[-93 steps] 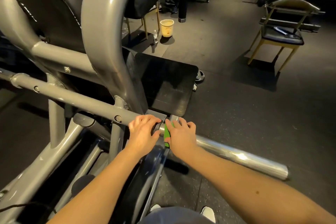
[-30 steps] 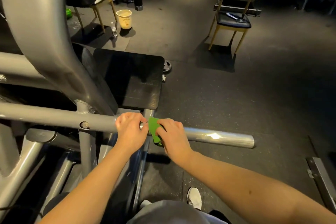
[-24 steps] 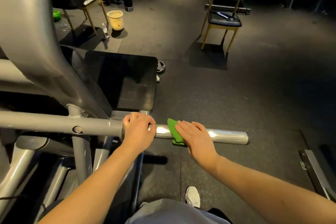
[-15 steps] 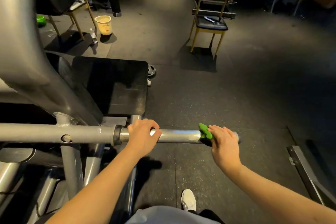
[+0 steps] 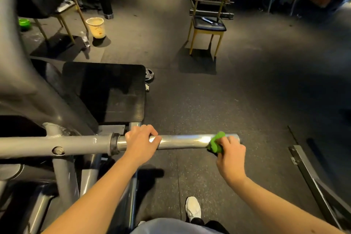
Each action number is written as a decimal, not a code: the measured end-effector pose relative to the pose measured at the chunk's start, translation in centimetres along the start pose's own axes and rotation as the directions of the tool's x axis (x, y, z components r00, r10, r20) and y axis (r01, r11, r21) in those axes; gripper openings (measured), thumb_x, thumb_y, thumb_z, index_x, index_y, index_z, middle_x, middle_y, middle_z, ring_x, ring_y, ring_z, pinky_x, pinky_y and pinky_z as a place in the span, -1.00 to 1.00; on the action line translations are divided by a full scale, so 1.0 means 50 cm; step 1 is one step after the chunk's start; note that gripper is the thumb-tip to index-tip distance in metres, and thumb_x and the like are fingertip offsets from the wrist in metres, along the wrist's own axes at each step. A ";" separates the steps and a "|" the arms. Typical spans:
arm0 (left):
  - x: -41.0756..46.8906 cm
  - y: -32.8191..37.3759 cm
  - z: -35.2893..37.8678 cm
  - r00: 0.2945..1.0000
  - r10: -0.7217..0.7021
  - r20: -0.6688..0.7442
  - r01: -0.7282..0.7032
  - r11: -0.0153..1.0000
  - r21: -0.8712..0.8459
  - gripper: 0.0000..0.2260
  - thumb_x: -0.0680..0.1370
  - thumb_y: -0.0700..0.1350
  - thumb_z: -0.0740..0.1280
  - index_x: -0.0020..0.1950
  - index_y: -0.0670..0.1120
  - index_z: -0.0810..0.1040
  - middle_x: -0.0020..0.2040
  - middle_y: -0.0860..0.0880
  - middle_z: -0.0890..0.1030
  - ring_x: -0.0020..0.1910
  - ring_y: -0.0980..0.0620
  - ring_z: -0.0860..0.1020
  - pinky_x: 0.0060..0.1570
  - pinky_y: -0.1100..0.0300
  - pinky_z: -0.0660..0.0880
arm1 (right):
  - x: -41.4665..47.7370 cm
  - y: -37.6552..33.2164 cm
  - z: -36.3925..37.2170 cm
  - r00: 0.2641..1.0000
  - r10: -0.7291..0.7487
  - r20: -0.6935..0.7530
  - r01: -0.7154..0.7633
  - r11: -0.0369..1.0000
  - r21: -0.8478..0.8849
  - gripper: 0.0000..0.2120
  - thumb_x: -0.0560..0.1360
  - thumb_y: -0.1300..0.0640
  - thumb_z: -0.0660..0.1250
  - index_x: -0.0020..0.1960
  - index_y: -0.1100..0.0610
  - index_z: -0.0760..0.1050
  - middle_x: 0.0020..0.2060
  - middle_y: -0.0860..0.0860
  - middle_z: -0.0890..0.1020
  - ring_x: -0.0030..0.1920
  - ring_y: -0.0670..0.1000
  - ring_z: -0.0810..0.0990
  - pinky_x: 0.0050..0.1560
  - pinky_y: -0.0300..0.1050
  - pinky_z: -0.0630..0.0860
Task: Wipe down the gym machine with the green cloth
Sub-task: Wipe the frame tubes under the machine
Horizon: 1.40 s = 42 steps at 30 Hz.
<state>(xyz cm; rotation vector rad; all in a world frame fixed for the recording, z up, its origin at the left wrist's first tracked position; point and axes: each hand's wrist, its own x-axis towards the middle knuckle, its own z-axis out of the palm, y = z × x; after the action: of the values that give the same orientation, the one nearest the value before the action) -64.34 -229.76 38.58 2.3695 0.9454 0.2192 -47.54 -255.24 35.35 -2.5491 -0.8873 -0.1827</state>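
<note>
In the head view, the gym machine (image 5: 57, 146) fills the left of the frame. Its chrome bar (image 5: 182, 140) lies with its long axis across the lower middle, free end pointing right. The green cloth (image 5: 216, 143) is bunched around the bar near that end, and the right hand (image 5: 230, 155) curls over it. The left hand (image 5: 141, 143) grips the bar just beside the collar. At upper left a cream bucket (image 5: 96, 27) stands upright; its contents cannot be made out. A small bottle (image 5: 84, 38) stands just beside it.
</note>
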 end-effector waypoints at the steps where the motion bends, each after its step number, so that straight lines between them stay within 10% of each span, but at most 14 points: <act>1: 0.000 0.001 0.000 1.000 0.001 -0.006 -0.001 1.000 0.002 -0.88 0.59 0.10 0.34 0.01 0.08 0.57 -0.07 0.16 0.51 0.10 0.03 0.39 0.16 0.05 0.24 | -0.011 0.014 -0.004 0.996 0.094 -0.004 -0.094 0.996 0.012 -0.65 0.23 0.43 0.43 -0.11 0.09 0.49 -0.15 0.03 0.51 -0.17 0.20 0.49 -0.21 -0.02 0.25; 8: 0.010 -0.002 -0.006 0.999 -0.018 0.044 0.019 1.000 -0.024 -0.90 0.60 0.09 0.34 -0.02 0.09 0.56 -0.08 0.17 0.49 0.10 0.04 0.36 0.15 0.05 0.21 | -0.035 -0.166 0.077 0.987 0.157 0.022 -0.154 0.919 0.362 -0.81 0.43 0.29 0.44 -0.03 0.06 0.60 -0.09 -0.10 0.58 -0.05 0.00 0.52 -0.01 0.09 0.50; 14: 0.012 -0.007 -0.001 0.998 -0.001 0.059 0.001 1.000 0.005 -0.89 0.61 0.11 0.32 0.01 0.11 0.56 -0.07 0.15 0.49 0.06 0.07 0.33 0.09 0.08 0.18 | -0.030 -0.213 0.094 1.000 0.022 -0.005 -0.019 0.941 0.339 -0.76 0.36 0.28 0.40 -0.01 0.07 0.61 -0.11 -0.03 0.55 -0.06 0.02 0.47 -0.07 -0.06 0.33; 22: 0.010 -0.005 0.000 0.999 0.014 0.044 -0.013 1.000 -0.014 -0.91 0.60 0.09 0.33 -0.04 0.10 0.55 -0.11 0.18 0.45 0.04 0.04 0.35 0.09 0.08 0.18 | 0.005 -0.019 0.027 0.920 0.333 -0.206 -0.305 0.939 0.157 -0.76 0.43 0.32 0.48 0.05 0.10 0.69 -0.10 0.04 0.58 0.01 0.19 0.45 -0.08 0.04 0.39; 28: 0.009 -0.009 0.000 0.999 0.008 0.039 -0.008 1.000 -0.011 -0.91 0.61 0.09 0.33 -0.03 0.11 0.54 -0.07 0.17 0.48 0.05 0.05 0.36 0.13 0.06 0.21 | -0.023 -0.168 0.097 0.985 -0.171 -0.036 0.175 0.974 0.142 -0.59 0.45 0.19 0.48 0.27 0.23 0.60 0.30 0.12 0.58 0.36 0.18 0.46 0.48 0.08 0.31; 35: 0.007 -0.007 0.000 0.999 0.015 0.045 -0.014 1.000 -0.017 -0.92 0.60 0.09 0.33 -0.04 0.12 0.53 -0.09 0.20 0.45 0.05 0.05 0.35 0.11 0.06 0.20 | 0.028 -0.140 0.063 0.890 -0.439 0.122 0.427 0.897 0.115 -0.70 0.56 0.16 0.33 0.28 0.14 0.54 0.21 0.02 0.57 0.17 0.10 0.50 0.30 0.07 0.44; 42: 0.000 -0.002 -0.004 1.000 0.022 0.017 -0.022 0.999 -0.023 -0.91 0.61 0.07 0.34 -0.03 0.09 0.53 -0.14 0.23 0.42 0.03 0.05 0.36 0.11 0.06 0.24 | 0.045 0.047 -0.019 0.997 -0.079 0.028 0.081 0.993 -0.091 -0.76 0.63 0.05 0.12 0.17 0.03 0.51 0.05 -0.11 0.50 0.14 0.07 0.49 0.34 0.11 0.35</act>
<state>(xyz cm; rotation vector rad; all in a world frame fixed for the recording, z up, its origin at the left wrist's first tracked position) -64.46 -229.59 38.67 2.3585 0.9046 0.2172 -44.32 -256.03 35.97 -2.6068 -1.0131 -0.2215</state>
